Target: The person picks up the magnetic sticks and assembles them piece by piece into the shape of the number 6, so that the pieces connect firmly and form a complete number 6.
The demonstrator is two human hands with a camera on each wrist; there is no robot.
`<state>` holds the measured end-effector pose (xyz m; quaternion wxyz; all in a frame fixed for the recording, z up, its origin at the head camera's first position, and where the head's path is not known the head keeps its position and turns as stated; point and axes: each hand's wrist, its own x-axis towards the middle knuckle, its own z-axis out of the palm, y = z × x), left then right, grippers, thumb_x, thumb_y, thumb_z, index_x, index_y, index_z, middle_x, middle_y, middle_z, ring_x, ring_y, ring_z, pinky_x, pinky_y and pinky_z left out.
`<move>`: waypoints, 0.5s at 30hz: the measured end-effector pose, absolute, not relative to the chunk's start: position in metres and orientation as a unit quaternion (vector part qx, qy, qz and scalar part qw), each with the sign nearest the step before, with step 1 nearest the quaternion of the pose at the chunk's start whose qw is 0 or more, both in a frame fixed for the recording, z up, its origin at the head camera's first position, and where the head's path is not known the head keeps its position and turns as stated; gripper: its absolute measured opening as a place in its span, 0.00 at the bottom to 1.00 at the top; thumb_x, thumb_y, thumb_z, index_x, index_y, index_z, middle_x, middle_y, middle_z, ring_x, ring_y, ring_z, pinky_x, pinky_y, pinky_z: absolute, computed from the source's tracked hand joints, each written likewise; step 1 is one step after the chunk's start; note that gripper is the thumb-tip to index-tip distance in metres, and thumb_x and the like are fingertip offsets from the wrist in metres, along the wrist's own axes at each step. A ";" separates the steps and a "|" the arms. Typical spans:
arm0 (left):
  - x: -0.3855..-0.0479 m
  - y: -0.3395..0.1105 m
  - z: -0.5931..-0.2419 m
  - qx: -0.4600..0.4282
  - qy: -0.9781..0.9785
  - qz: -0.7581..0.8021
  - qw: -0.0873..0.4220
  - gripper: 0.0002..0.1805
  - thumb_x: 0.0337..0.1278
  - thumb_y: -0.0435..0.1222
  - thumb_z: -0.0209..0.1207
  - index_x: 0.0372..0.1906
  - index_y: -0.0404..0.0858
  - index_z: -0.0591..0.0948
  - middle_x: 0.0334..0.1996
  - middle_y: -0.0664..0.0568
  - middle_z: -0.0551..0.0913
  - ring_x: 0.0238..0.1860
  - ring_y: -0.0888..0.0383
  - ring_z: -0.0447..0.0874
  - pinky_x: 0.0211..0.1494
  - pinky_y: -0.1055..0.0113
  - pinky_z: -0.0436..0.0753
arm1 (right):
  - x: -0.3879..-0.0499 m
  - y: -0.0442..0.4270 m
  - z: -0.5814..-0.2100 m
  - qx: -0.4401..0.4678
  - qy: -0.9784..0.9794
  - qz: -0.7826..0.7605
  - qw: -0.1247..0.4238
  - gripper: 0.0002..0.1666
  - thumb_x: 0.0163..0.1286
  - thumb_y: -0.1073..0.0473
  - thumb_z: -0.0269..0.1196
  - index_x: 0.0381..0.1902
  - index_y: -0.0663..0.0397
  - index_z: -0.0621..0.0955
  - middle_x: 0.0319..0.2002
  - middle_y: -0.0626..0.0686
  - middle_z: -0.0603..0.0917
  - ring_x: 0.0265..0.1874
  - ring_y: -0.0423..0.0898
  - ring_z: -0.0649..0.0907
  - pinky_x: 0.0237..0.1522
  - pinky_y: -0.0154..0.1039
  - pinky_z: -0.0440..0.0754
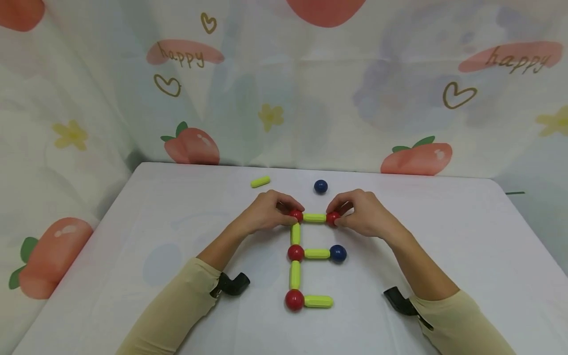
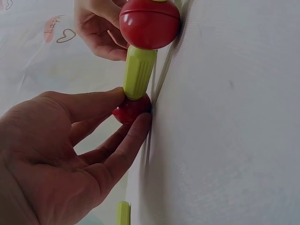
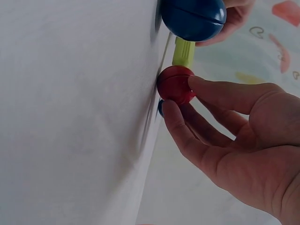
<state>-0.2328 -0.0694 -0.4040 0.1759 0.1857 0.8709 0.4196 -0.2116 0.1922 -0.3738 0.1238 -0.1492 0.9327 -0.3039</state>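
Observation:
My left hand (image 1: 269,213) pinches the red ball (image 2: 132,110) at the top left corner of a figure built from balls and yellow-green rods. Between finger and thumb of my right hand (image 1: 365,213) is another red ball (image 3: 176,85), at the right end of the top rod (image 1: 314,218). Below the left corner, rods run down to a middle red ball (image 1: 296,253) and a bottom red ball (image 1: 295,300). From the middle one a rod (image 1: 317,254) reaches a blue ball (image 1: 338,254). The bottom rod (image 1: 318,301) has a bare right end.
A loose yellow-green rod (image 1: 260,182) and a loose blue ball (image 1: 321,186) lie near the back of the white table (image 1: 111,256). A printed curtain (image 1: 310,98) hangs behind the table and along its left side.

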 end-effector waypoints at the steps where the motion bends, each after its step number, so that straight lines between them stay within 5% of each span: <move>1: -0.233 -0.070 -0.404 0.187 0.870 0.420 0.180 0.16 0.61 0.35 0.71 0.53 0.47 0.90 0.47 0.56 0.89 0.48 0.56 0.84 0.52 0.65 0.85 | -0.212 0.192 -0.374 -0.149 0.933 -0.304 0.123 0.10 0.64 0.66 0.71 0.44 0.51 0.90 0.40 0.52 0.90 0.46 0.52 0.86 0.49 0.50 0.83; 9: -0.242 -0.078 -0.398 0.200 0.851 0.432 0.222 0.23 0.59 0.31 0.70 0.60 0.46 0.85 0.54 0.51 0.84 0.54 0.53 0.85 0.48 0.62 0.87 | -0.213 0.194 -0.375 -0.140 0.934 -0.305 0.126 0.11 0.64 0.65 0.71 0.45 0.52 0.90 0.41 0.52 0.90 0.45 0.52 0.85 0.49 0.49 0.85; 15: -0.252 -0.089 -0.394 0.180 0.900 0.374 0.130 0.17 0.62 0.29 0.66 0.55 0.42 0.86 0.50 0.49 0.85 0.49 0.53 0.83 0.47 0.63 0.86 | -0.214 0.193 -0.377 -0.137 0.932 -0.311 0.127 0.11 0.64 0.66 0.72 0.45 0.53 0.90 0.40 0.51 0.90 0.44 0.51 0.85 0.46 0.45 0.84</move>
